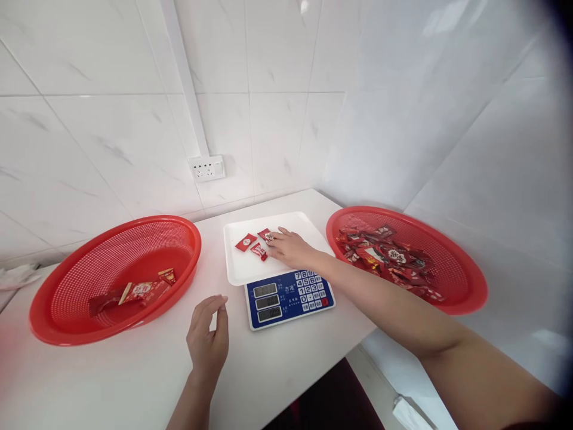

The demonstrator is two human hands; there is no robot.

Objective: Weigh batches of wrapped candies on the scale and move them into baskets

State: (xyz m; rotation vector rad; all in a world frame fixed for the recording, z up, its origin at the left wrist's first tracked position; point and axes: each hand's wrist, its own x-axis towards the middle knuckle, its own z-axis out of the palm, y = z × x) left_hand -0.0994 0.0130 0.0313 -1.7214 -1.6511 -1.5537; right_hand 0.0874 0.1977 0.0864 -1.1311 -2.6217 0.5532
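Note:
My right hand (293, 249) reaches across the scale's white tray (233, 273). Its fingers are spread, with the tips at a red candy with a round white mark (267, 235) and close to a small twist-wrapped red candy (258, 251). Beside them, another red-wrapped candy (246, 242) lies flat on the tray. What is under the palm is hidden. Below the tray shows the scale's blue panel (290, 301), with displays and number keys. My left hand (208, 334) hovers over the table left of the scale, fingers loosely bent, thumb apart, holding nothing.
On the left stands a red perforated basket (80, 269) with several wrapped snacks (143, 291) in it. Another red basket (474, 286), on the right, holds a pile of red-wrapped candies (394, 257). Tiled walls close in the table (242, 370); a socket (207, 169) is behind.

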